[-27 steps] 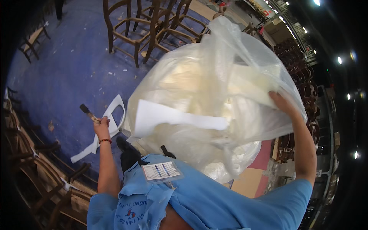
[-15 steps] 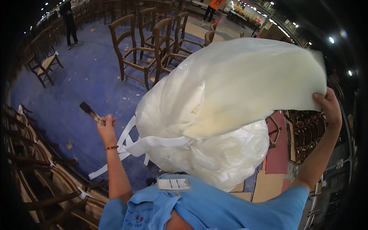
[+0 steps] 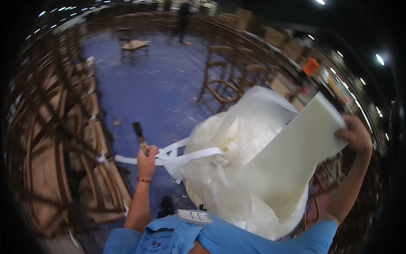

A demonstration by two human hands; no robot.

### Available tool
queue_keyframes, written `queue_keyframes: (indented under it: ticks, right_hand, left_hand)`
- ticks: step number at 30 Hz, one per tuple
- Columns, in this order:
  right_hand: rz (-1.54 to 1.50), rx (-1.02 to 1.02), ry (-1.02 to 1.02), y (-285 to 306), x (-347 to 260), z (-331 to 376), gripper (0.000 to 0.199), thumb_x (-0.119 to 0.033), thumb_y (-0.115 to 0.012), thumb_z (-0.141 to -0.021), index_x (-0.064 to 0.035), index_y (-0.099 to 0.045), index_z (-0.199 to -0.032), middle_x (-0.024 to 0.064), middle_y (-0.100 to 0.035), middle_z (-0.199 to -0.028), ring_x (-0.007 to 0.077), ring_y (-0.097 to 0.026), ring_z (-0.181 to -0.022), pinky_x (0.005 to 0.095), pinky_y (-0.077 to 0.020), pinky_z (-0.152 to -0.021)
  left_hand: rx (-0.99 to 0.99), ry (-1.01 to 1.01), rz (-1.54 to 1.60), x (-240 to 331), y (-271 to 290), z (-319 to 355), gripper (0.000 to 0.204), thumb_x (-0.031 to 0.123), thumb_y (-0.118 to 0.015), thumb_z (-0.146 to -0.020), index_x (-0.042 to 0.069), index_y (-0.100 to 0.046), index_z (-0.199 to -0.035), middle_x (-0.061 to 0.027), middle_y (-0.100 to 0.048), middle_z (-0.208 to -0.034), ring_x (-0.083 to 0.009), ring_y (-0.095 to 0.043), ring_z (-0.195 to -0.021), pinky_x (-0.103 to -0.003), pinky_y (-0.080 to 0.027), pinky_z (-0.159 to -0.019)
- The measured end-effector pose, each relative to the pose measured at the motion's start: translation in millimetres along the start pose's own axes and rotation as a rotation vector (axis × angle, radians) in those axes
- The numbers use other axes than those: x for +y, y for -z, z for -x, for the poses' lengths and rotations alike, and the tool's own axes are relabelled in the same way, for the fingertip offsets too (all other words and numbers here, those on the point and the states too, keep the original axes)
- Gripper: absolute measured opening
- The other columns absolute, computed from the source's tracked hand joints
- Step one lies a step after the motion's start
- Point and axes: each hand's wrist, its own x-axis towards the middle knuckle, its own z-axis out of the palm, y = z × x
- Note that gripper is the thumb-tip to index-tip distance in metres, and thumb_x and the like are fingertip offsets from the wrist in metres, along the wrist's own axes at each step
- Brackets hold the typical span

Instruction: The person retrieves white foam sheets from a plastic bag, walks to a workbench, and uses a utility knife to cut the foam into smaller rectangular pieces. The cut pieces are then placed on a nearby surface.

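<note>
A dark-bristled brush (image 3: pixel 139 134) is gripped in the left hand (image 3: pixel 146 164), bristles pointing up and away from the body; the lower end of its handle is covered by the curled fingers. By the right hand (image 3: pixel 356 134) the edge of a pale sheet (image 3: pixel 298 144) is pinched, thumb laid across its face, while the fingers behind are mostly hidden. The sheet is held aslant over a bulging, translucent plastic bag (image 3: pixel 218 188), and where its lower end stops cannot be told, since its pale tone is lost against the plastic. The bag's contents are seen only as blurred cream patches. White strips (image 3: pixel 172 155) are spread between the left hand and the bag; whether they are touched by that hand cannot be made out. Wooden chair frames (image 3: pixel 222 82) beyond are smeared by motion and partly covered by the bag. The stacked chairs (image 3: pixel 55 169) at left are swallowed by the dark rim, and a distant person (image 3: pixel 182 21) is reduced to a dark blur.
</note>
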Motion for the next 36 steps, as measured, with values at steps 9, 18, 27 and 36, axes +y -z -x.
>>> queue_keyframes:
  ticks: [9, 18, 27, 36]
  right_hand:
    - [0.207, -0.930, 0.901, -203, -45, 7, 0.026, -0.020, -0.073, -0.078, -0.0062, -0.068, -0.099, 0.0156, -0.068, -0.082, 0.0300, -0.065, -0.075, 0.0357, -0.0503, -0.072]
    - [0.392, -1.453, 1.235, -346, -170, 149, 0.027, -0.018, -0.076, -0.078, -0.0043, -0.069, -0.100, 0.0065, -0.069, -0.080, 0.0128, -0.061, -0.075, 0.0291, -0.0488, -0.071]
    - [0.293, -1.420, 1.546, -509, -339, 444, 0.035, -0.011, -0.074, -0.076, -0.0011, -0.067, -0.109, 0.0126, -0.070, -0.090, 0.0222, -0.065, -0.081, 0.0324, -0.0515, -0.077]
    - [-0.573, -1.599, 1.663, -589, -425, 712, 0.022, -0.005, -0.061, -0.090, 0.0054, -0.063, -0.109, 0.0081, -0.066, -0.100, 0.0125, -0.062, -0.089, 0.0250, -0.0490, -0.079]
  left_hand:
    - [-0.187, -0.098, -0.136, 95, 11, 255, 0.039, 0.023, -0.075, -0.081, 0.005, -0.053, -0.107, -0.0070, -0.057, -0.127, -0.0169, -0.051, -0.107, -0.033, -0.040, -0.098]
    - [0.351, -0.116, -0.022, 129, 102, 459, 0.037, 0.018, -0.078, -0.080, 0.012, -0.043, -0.093, -0.0110, -0.051, -0.136, -0.0155, -0.048, -0.113, -0.032, -0.038, -0.101]
    - [1.108, -0.035, -0.098, 152, 262, 696, 0.034, 0.028, -0.075, -0.084, 0.010, -0.046, -0.085, 0.0049, -0.043, -0.076, -0.0072, -0.040, -0.070, -0.025, -0.039, -0.062]
    - [1.806, 0.052, -0.352, 224, 449, 855, 0.034, 0.023, -0.075, -0.081, 0.007, -0.046, -0.089, -0.0017, -0.045, -0.070, -0.0125, -0.042, -0.063, -0.032, -0.040, -0.056]
